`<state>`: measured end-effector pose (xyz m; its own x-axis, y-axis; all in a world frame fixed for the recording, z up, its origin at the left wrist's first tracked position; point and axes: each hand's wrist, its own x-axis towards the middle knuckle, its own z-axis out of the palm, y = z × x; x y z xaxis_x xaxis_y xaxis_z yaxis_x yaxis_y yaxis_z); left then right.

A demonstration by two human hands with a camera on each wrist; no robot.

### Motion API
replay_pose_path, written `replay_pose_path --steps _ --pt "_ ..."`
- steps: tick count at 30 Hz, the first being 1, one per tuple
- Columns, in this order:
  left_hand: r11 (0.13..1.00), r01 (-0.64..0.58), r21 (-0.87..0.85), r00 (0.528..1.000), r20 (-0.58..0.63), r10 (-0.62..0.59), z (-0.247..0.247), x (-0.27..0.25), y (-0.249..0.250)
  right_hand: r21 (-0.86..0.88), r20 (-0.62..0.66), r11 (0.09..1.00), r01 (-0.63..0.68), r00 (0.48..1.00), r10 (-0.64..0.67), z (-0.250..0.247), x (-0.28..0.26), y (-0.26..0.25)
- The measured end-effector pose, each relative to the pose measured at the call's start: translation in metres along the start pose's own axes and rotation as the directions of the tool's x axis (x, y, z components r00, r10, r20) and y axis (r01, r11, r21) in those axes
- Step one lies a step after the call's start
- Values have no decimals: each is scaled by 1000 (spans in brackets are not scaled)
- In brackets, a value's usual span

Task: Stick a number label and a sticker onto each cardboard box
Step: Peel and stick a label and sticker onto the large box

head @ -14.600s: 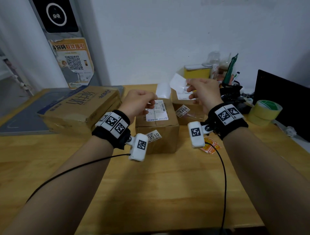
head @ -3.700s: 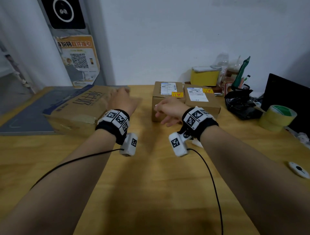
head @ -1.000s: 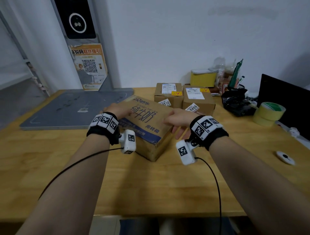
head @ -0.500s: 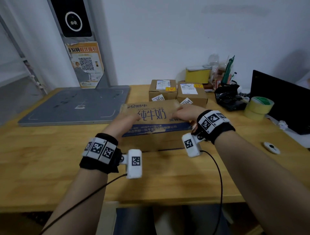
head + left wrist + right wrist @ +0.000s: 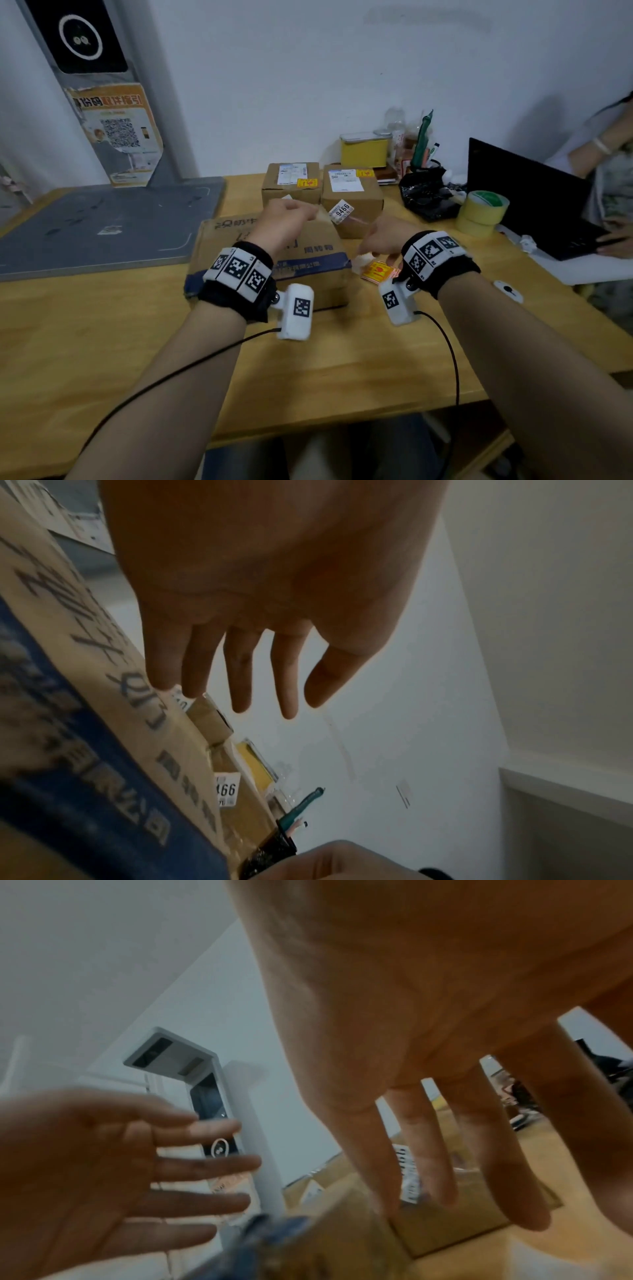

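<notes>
a large cardboard box [image 5: 270,257] with blue tape and printed characters lies flat on the wooden table [image 5: 102,342], near the middle. the left hand [image 5: 281,222] hangs over its top with fingers [image 5: 240,669] straight and spread, holding nothing; whether the fingertips touch the box cannot be told. the right hand [image 5: 383,236] is just off the box's right end, above the table, its fingers [image 5: 428,1137] likewise stretched out and apart, empty

just beside the box's right near corner, under the right wrist, a small stack of yellow and red stickers [image 5: 378,272] rests on the table, with a bit of white paper [image 5: 359,262] touching it on the left

beyond the large box stand two small cardboard boxes side by side, touching. the left small box [image 5: 291,185] carries a white shipping label and a yellow sticker on top. the right small box [image 5: 352,195] has the same on top, plus a number label [image 5: 340,211] reading 9466 on its near face

far right on the table sit a roll of yellowish tape [image 5: 481,212], a black laptop [image 5: 534,202] and a yellow tin [image 5: 364,149] by the wall. a grey scanning platform [image 5: 102,222] lies at the left
</notes>
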<state>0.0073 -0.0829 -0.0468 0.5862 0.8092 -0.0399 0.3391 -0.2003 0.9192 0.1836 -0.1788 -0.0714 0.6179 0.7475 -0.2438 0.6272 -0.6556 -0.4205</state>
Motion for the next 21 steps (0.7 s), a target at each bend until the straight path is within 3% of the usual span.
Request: replay_pose_path --steps 9,21 --pt "999 -43 -6 995 93 43 42 21 6 -108 62 991 -84 994 91 20 29 40" --pt "998 -58 -38 991 117 62 44 29 -4 -161 29 978 -129 990 136 29 49 49"
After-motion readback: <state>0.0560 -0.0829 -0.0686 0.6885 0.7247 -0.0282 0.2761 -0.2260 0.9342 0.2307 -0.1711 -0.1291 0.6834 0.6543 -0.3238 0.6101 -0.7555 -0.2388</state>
